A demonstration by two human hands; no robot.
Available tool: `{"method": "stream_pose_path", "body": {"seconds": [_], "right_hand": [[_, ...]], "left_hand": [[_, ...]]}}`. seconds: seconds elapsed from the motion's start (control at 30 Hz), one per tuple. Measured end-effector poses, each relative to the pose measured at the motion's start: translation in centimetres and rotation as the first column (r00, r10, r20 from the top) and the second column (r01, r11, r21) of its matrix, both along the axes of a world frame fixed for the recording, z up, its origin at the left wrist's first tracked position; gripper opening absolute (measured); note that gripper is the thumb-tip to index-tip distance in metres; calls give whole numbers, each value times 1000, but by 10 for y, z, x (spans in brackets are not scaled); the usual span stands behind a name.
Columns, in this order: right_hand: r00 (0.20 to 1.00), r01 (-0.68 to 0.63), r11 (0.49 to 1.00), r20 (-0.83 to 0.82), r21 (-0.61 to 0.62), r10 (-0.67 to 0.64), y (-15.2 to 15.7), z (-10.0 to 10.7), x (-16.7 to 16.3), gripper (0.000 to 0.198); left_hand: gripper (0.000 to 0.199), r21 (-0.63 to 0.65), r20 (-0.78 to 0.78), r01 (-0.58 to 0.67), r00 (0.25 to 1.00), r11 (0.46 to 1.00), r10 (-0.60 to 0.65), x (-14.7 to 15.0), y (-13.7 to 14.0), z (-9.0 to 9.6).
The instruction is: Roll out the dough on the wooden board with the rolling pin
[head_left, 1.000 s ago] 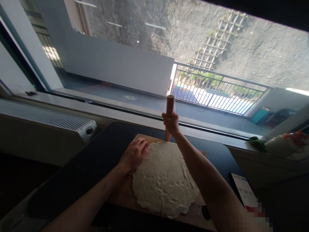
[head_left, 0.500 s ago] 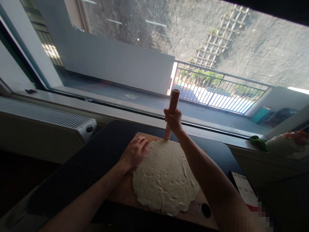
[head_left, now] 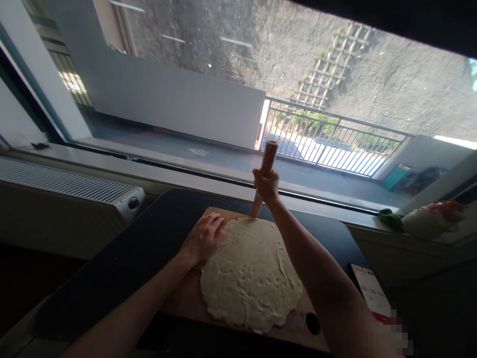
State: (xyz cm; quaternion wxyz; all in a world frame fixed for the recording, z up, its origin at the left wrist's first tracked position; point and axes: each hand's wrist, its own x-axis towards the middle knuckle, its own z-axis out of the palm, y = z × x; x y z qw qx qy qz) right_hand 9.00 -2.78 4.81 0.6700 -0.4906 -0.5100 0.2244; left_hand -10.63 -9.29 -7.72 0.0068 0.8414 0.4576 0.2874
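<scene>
A wide, flat sheet of dough [head_left: 249, 278] covers most of a wooden cutting board [head_left: 179, 301], its edge uneven and its top dotted with small dents. My right hand [head_left: 267, 185] is wrapped around a wooden rolling pin [head_left: 269, 158], which stands nearly upright and leans slightly. The pin's lower end meets the far edge of the dough or the board there; I cannot tell which. My left hand [head_left: 206, 234] lies flat with fingers stretched out, on the board's left side against the dough's edge.
The board rests on a dark table [head_left: 164, 233]. A phone [head_left: 370, 291] lies at the table's right. Behind are a window sill [head_left: 156, 174], a white radiator [head_left: 67, 181] on the left, and a pale pot-like object [head_left: 425, 221] beside a green cloth-like thing [head_left: 391, 219].
The view has shifted slightly, so everything sits a little further left. Both hands, the rolling pin and the dough keep nearly the same places relative to one another.
</scene>
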Motion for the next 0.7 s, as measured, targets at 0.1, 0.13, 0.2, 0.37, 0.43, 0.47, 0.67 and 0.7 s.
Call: {"method": "stream_pose_path", "body": {"seconds": [0.1,0.13,0.2,0.37,0.43,0.47,0.67,0.7], "right_hand": [[1000,-16,1000,-15,-14,15,-2,0,5,22],[1000,-23,1000,-4,-15,23,-3,1,5,23],[1000,-26,1000,17,-9,26,-5,2,4,23],[1000,-28,1000,-12,-2,28,-6,5,4,23],[1000,-31,1000,-3,6,31,-6,8,6,24],[1000,-31,999,-6,13,31,-5,10,7,23],[997,-45,999,-63,-11,44,-6,12,10,22],[998,-36,999,-53,-15,36,-6,11,10,23]], "left_hand": [[38,-2,-4,0,1000,1000,0,0,1,-1],[38,-2,-4,1,1000,1000,-1,0,1,-1],[39,-3,-9,-2,1000,1000,2,0,1,-1],[42,-9,-37,-14,999,1000,14,0,0,-1],[42,-11,-36,-12,999,1000,12,0,1,-1],[42,-12,-32,-12,999,1000,12,0,1,-1],[42,-6,-31,-9,999,1000,8,0,1,-2],[41,-7,-31,-8,999,1000,8,0,1,-2]]}}
